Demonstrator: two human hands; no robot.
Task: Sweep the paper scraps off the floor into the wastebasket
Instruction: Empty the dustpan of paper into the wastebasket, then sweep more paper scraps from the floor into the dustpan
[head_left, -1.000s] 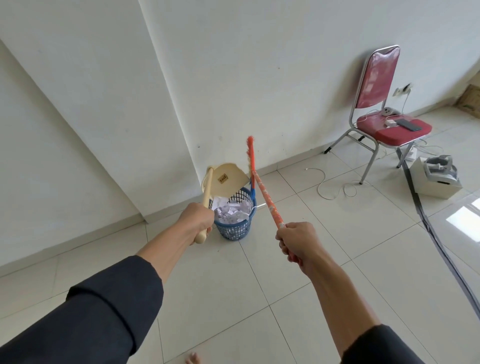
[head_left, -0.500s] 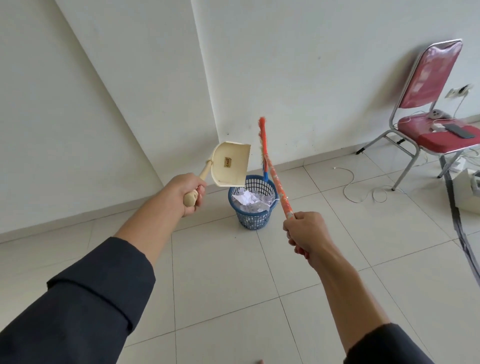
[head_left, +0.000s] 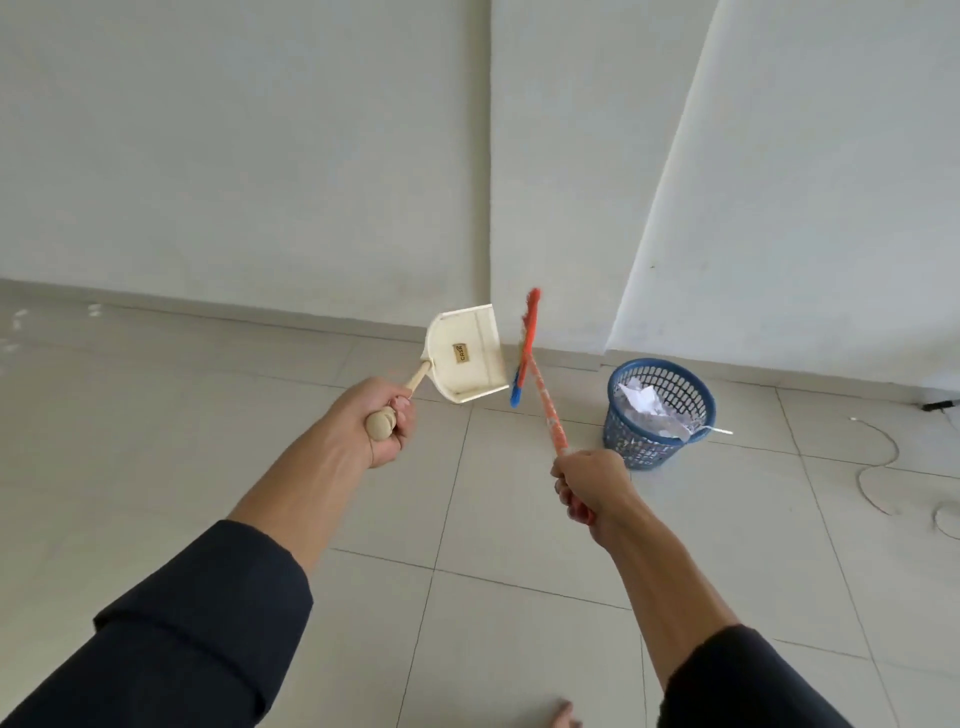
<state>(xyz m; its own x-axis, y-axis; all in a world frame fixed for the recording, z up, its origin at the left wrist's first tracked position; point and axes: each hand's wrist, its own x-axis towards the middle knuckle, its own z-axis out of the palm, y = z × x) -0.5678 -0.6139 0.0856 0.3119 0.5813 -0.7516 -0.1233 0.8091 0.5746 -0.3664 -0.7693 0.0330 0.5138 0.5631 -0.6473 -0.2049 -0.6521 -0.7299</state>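
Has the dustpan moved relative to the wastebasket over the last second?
Yes. The dustpan, earlier tipped over the wastebasket, now sits up and to its left, clear of the rim.

— What sort of room is this?
— A bare indoor room, home or office, hard to say: plain white walls (head_left: 260, 156), pale tiled floor (head_left: 493, 623), a blue wastebasket (head_left: 655, 415) by the wall, a thin white cable (head_left: 878, 467) lying loose.

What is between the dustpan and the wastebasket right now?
In the head view, the broom held up by the right hand crosses that gap; the dustpan sits left of it, the wastebasket right.
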